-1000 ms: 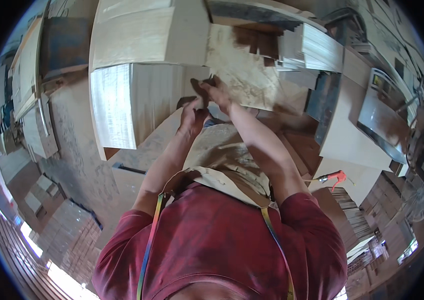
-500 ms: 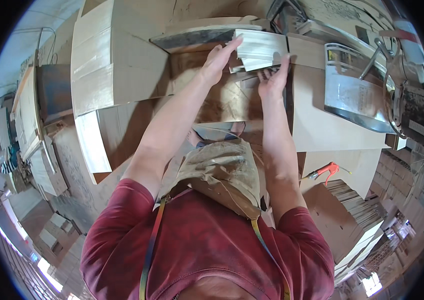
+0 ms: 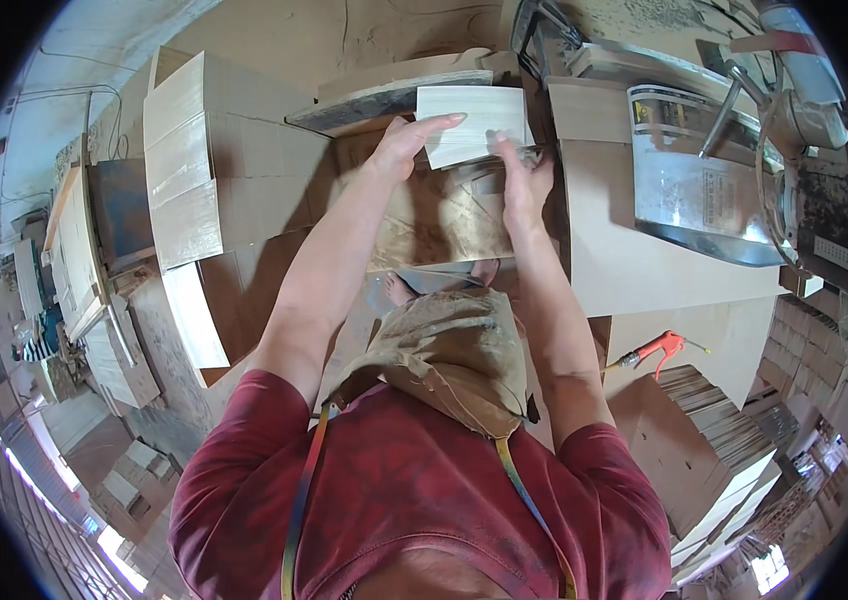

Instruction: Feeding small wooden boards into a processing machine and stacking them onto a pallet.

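Observation:
A pale rectangular board [image 3: 484, 108], faintly streaked like wood, is held up between my hands over the bench. My left hand [image 3: 406, 142] grips its left edge, with the thumb lying across the top face and the fingers hidden beneath. My right hand [image 3: 527, 182] is closed at the lower right corner, its thumb over the face; that hand is slightly blurred. Below the board lies a brown, shiny worn surface [image 3: 434, 215]. Behind it runs a dark-edged plank [image 3: 384, 103].
An open cardboard box [image 3: 264, 150] stands at left. To the right, a cut-open clear plastic container [image 3: 684, 190] sits on a pale panel [image 3: 644, 250], beside machine parts. A red air blow gun [image 3: 659, 347] lies near a stack of boards [image 3: 709, 420].
The board has shifted left and tilted so its broad face shows. My left hand has moved left and down with it, and my right thumb has come over its face.

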